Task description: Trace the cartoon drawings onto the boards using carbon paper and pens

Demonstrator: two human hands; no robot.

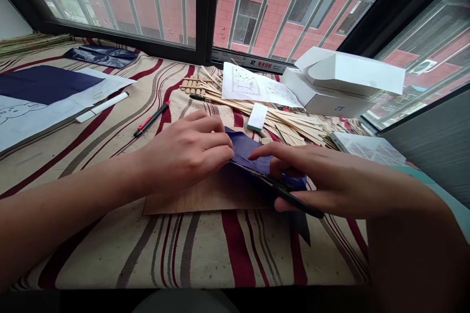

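Observation:
A thin wooden board (205,195) lies on the striped cloth in front of me. On its right part lies a dark blue sheet (246,149), like carbon paper. My left hand (187,149) has its fingers curled together and presses the sheet's left edge against the board. My right hand (330,181) holds black scissors (282,188), whose blades reach left into the blue sheet. The right forefinger stretches out over the paper.
A red-and-black pen (151,119) and a white marker (101,107) lie to the left. Bamboo sticks (290,124), a white eraser (257,116), a printed drawing (253,85) and white boxes (341,83) sit behind. More blue sheets (40,83) and paper are far left.

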